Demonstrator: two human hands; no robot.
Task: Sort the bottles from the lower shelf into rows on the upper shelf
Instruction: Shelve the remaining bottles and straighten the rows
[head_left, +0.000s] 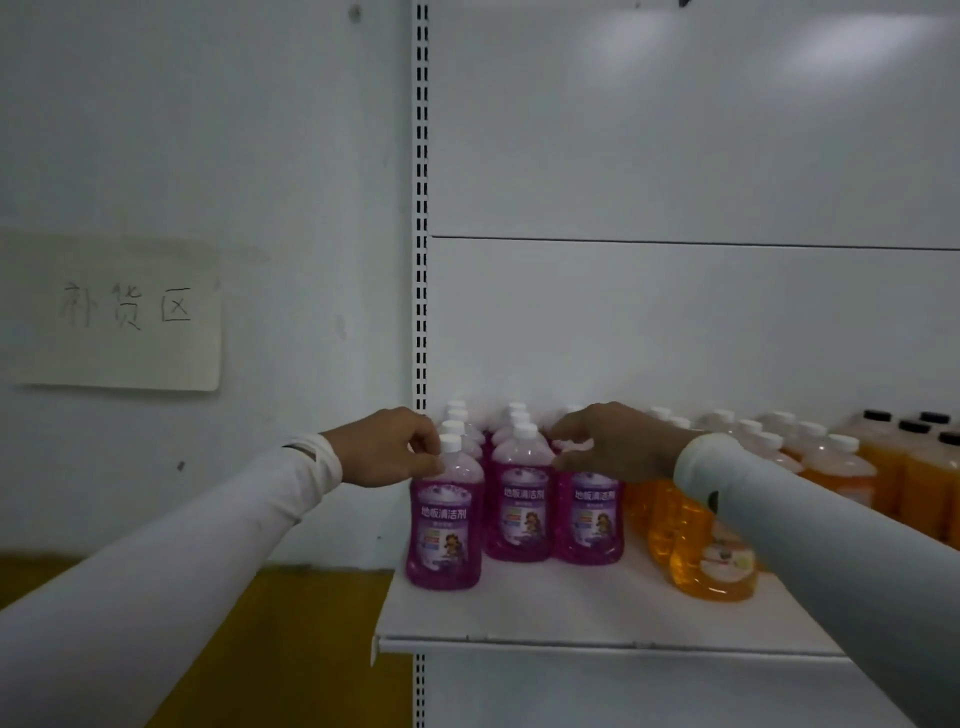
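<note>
Purple bottles already stand in rows on the upper shelf beside orange bottles, suggesting late progress, while the left hand pinches the front bottle and the right hand curls over another's top.

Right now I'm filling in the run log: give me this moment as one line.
left hand: grips front-left purple bottle at neck | right hand: on third-row purple bottle | orange bottles: right | shelf

Bare shelf lies open in front of the upright purple bottles and orange bottles, whose packed rows block the back, while open air stands above their caps.
</note>
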